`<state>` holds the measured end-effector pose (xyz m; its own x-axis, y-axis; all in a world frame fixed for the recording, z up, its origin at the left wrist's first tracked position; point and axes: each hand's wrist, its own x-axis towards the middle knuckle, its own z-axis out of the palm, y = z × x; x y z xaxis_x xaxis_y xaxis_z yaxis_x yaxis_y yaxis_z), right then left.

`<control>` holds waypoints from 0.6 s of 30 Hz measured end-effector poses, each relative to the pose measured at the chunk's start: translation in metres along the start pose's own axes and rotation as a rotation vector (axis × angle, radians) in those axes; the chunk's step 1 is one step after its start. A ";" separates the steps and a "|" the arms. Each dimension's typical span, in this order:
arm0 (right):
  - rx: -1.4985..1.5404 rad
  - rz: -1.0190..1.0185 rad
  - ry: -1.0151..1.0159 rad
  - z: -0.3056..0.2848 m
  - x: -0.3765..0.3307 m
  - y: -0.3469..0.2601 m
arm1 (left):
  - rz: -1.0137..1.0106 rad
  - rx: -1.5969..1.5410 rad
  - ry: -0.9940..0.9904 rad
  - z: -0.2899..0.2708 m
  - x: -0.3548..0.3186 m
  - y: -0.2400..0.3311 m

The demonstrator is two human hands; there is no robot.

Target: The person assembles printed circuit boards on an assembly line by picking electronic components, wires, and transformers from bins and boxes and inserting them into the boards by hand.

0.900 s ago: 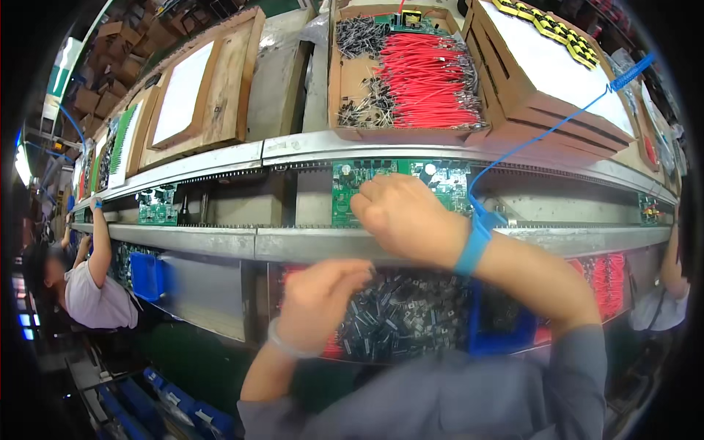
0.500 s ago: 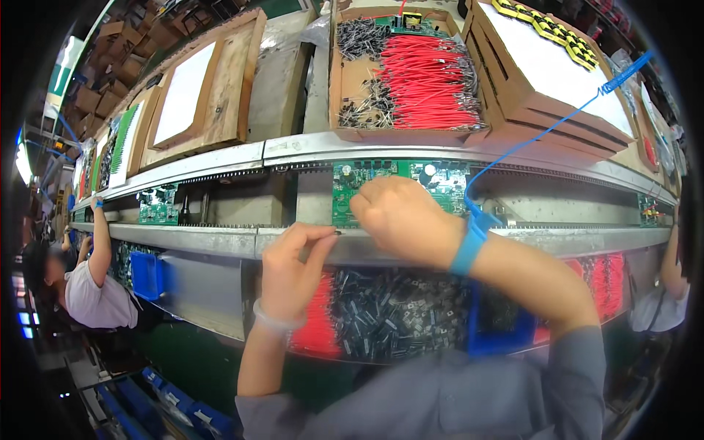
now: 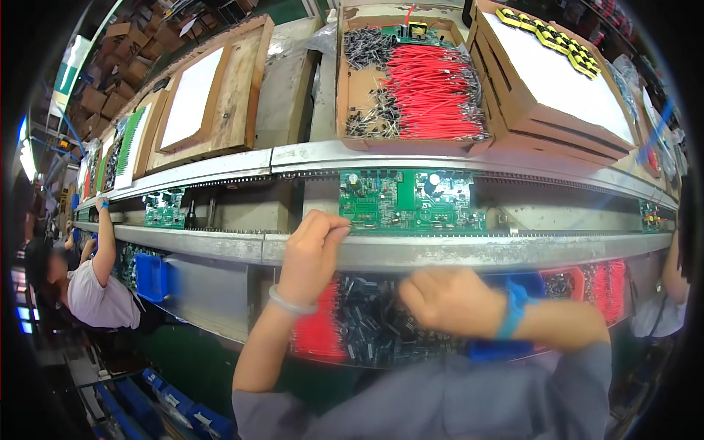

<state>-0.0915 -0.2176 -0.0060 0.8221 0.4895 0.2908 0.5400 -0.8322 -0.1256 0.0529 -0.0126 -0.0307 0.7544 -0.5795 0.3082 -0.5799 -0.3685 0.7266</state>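
Observation:
A green circuit board (image 3: 407,202) with several mounted parts sits between the two metal rails in front of me. My left hand (image 3: 314,242) is at the board's lower left corner, thumb and fingertips pinched together; whatever lies between them is hidden. Over the tray of loose dark components (image 3: 370,315), my right hand (image 3: 455,302) hangs blurred with its fingers curled, and I cannot tell if it holds anything. A blue wrist strap (image 3: 516,312) is around my right wrist. Red-sleeved parts (image 3: 317,326) lie beside the dark components, below my left hand.
Beyond the rails stands a cardboard box of red-wired parts (image 3: 440,88). Stacked cardboard trays (image 3: 561,92) bear yellow-and-black parts. Another board (image 3: 164,208) is farther left on the line. A blue bin (image 3: 150,277) stands near a co-worker (image 3: 99,293). The front rail (image 3: 440,251) runs across.
My right hand has left the board and come down over the component tray, uncovering the board. My left hand, earlier pinching a small dark part, has moved slightly up and right to the board's corner.

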 end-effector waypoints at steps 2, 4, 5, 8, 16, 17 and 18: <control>-0.080 0.012 -0.065 0.008 -0.016 -0.008 | 0.001 0.016 -0.009 0.000 0.002 0.000; -0.234 0.028 -0.146 0.016 -0.023 -0.015 | 0.005 0.026 -0.022 0.001 0.003 0.001; -0.233 0.032 -0.144 0.019 -0.024 -0.016 | 0.009 0.048 -0.020 0.001 0.002 0.000; -0.233 0.033 -0.172 0.020 -0.021 -0.017 | 0.029 0.071 -0.011 0.003 0.003 -0.001; -0.076 0.040 -0.197 0.009 -0.022 -0.014 | 0.043 0.080 0.013 0.007 0.004 -0.003; -0.075 0.041 -0.199 0.006 -0.021 -0.014 | 0.045 0.078 0.017 0.007 0.004 -0.003; 0.019 0.082 -0.166 0.003 -0.020 -0.014 | 0.045 0.077 0.021 0.007 0.004 -0.003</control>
<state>-0.1149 -0.2146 -0.0127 0.8813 0.4576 0.1183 0.4717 -0.8670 -0.1604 0.0558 -0.0189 -0.0363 0.7327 -0.5820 0.3528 -0.6349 -0.3978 0.6623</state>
